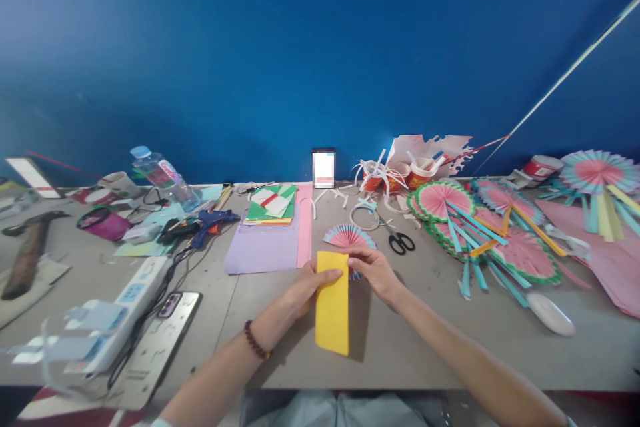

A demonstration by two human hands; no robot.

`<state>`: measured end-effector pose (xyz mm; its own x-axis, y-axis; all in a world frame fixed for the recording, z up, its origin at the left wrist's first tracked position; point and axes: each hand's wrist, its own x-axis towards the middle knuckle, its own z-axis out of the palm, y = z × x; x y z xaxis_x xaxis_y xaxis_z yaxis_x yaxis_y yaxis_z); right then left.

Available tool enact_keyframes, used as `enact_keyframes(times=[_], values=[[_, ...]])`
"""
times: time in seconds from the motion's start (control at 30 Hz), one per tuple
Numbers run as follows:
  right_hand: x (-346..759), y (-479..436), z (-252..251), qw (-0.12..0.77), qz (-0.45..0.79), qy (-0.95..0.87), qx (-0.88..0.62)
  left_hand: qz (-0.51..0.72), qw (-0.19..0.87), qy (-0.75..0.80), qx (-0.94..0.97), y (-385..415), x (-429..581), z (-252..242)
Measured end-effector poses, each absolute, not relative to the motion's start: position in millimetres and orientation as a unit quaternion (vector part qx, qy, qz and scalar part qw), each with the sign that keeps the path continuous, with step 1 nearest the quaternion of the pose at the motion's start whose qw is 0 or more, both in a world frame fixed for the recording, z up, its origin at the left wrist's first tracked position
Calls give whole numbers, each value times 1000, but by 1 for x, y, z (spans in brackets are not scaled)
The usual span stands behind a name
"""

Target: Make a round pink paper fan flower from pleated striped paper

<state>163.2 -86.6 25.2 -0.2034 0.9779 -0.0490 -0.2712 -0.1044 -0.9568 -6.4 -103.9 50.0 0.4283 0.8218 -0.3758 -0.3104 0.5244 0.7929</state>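
A folded strip of yellow paper (pixel 332 320) stands upright above the table in front of me. My left hand (pixel 309 285) grips its left side, thumb across the front face and fingers behind. At the top right corner, my right hand (pixel 373 269) pinches the edge between thumb and fingers. Just behind the hands lies a pleated paper fan (pixel 345 235) in pink and light blue, partly covered by my right hand. To its right rest scissors (pixel 401 243) with black handles.
Stacked coloured paper (pixel 270 247) lies left of centre, near a blue glue gun (pixel 210 223). A power strip (pixel 127 313), a phone (pixel 160 347) and a hammer (pixel 30 253) occupy the left. Finished paper fans (pixel 445 200) and a white glue bottle or similar object (pixel 550 313) lie right.
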Motion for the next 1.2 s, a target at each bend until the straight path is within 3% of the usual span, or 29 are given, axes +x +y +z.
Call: enact_keyframes(times=[1.2], values=[[161, -88, 18, 488, 676, -414, -366, 369, 761, 439, 304, -104, -4, 48]])
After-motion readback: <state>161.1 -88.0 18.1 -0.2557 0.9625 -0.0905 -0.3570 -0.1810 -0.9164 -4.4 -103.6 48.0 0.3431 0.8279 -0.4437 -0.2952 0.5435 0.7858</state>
